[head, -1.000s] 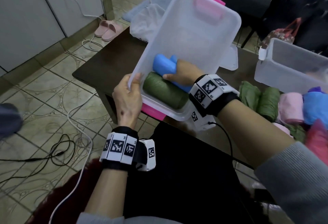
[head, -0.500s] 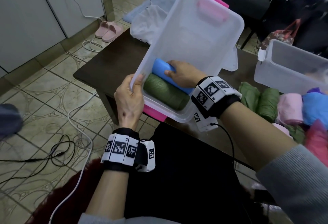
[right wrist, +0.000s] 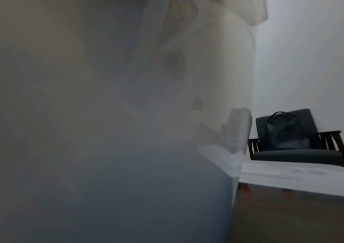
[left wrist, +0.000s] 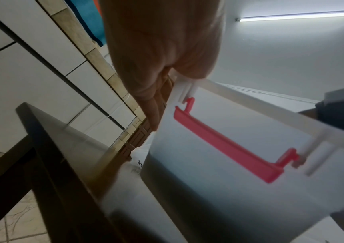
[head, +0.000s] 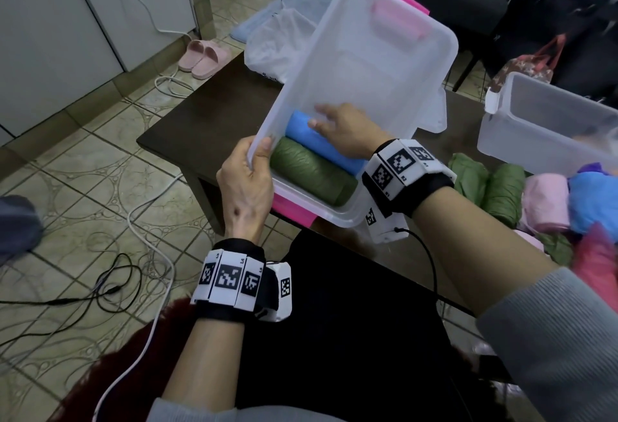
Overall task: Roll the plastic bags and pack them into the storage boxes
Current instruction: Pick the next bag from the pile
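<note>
The tilted storage box [head: 394, 63] is gripped at its near corner by the left hand [head: 247, 187]. Inside, the blue roll [head: 302, 129], beside the green roll [head: 311, 174], is touched by the right hand [head: 344, 130], whose fingers, curled earlier, are now extended. A second box [head: 548, 127] and more rolls [head: 501, 187] are seen on the table [head: 207, 120].

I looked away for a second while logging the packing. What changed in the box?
The right hand let go of the blue roll, which now lies flat beside the green roll; its fingers are straightened over it. The left hand keeps its grip on the tilted storage box rim.
</note>
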